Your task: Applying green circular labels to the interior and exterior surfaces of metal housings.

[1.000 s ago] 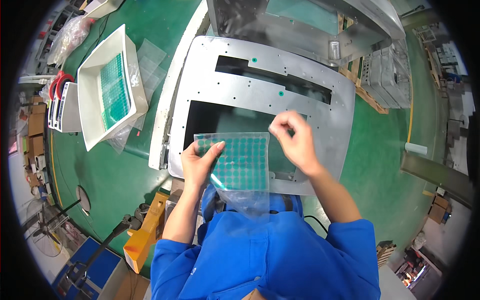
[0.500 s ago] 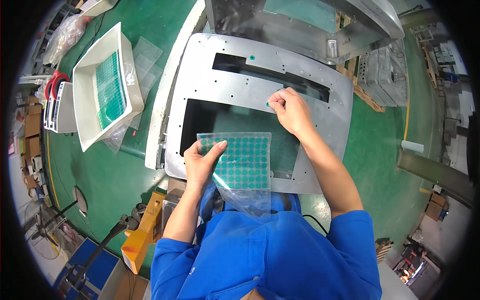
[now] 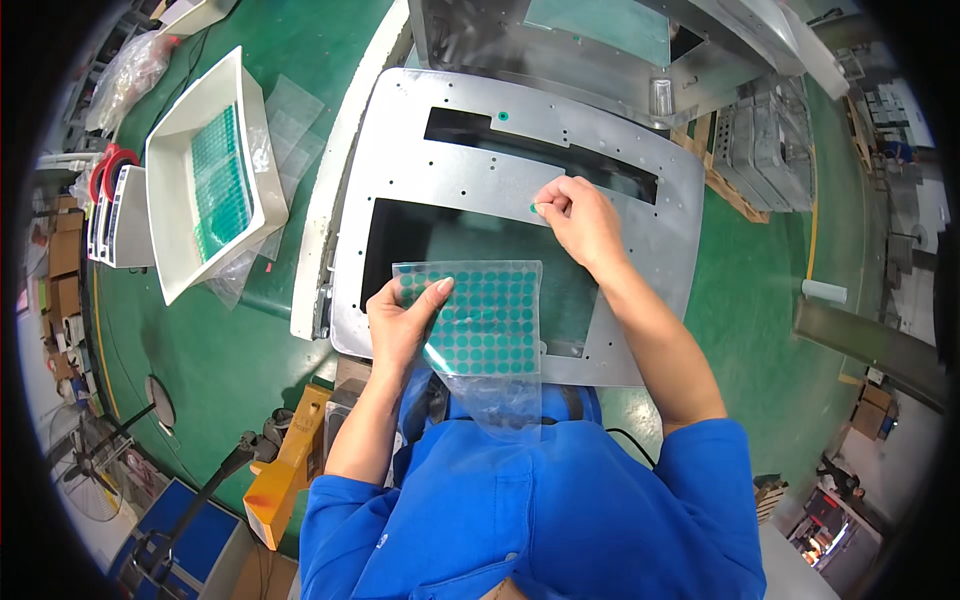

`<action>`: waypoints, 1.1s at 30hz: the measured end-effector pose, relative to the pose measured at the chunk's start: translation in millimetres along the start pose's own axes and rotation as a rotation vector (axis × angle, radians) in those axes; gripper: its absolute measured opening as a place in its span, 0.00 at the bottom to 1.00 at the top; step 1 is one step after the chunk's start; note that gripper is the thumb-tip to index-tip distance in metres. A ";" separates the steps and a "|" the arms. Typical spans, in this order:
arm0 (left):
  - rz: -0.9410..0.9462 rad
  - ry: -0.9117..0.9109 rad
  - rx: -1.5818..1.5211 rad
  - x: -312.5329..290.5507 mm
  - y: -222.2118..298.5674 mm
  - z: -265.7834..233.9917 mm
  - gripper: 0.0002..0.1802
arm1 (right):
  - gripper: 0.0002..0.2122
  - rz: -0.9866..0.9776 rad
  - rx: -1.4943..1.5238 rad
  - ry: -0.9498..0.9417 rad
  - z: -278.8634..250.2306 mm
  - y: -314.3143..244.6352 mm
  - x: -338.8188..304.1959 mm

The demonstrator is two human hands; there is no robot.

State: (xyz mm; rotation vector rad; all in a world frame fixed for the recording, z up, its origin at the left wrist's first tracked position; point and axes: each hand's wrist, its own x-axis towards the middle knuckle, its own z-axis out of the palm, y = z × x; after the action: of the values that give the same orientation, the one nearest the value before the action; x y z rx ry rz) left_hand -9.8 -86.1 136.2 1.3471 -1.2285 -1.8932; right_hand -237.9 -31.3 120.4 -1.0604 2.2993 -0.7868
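Note:
My left hand pinches the upper left corner of a clear sheet of green round stickers, thumb on top. The sheet's clear lower end hangs in front of my blue shirt. Beyond it lies a silver metal panel with small holes and dark rectangular cutouts. My right hand is closed, thumb and index finger pinching a small green round sticker at the panel's strip between the cutouts. Whether this sticker touches the metal is hard to tell. Another green sticker sits on the panel near its far edge.
A white bin holding more green sticker sheets stands at the left, with red-handled scissors beside it. A large metal housing rises behind the panel. Grey metal parts rest on a wooden pallet at right. A yellow post stands lower left.
My right hand has shifted slightly, its fingertips still pinching the sticker at nearly the same spot. The sticker sheet has risen a little. A metal piece at the upper right has moved outward.

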 end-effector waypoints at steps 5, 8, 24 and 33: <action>0.020 0.001 0.006 -9.3 8.1 -0.6 0.09 | 0.06 0.101 -0.058 -0.090 -11.6 -9.8 14.0; 0.104 -0.020 0.049 -23.5 15.5 -2.4 0.08 | 0.07 0.059 0.024 -0.086 -27.6 -22.4 4.7; 0.291 -0.506 0.260 -56.6 -8.3 39.2 0.08 | 0.05 -0.062 0.711 -0.302 -45.4 -37.1 -128.6; 0.354 -0.647 0.356 -55.6 -15.5 21.8 0.06 | 0.05 0.071 0.839 -0.127 -15.5 -35.0 -157.4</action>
State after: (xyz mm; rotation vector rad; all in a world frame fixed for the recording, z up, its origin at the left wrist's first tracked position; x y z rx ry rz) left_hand -7.3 -26.1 150.4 0.5882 -2.0414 -1.9608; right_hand -138.3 79.4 184.2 -0.6047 1.6074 -1.4208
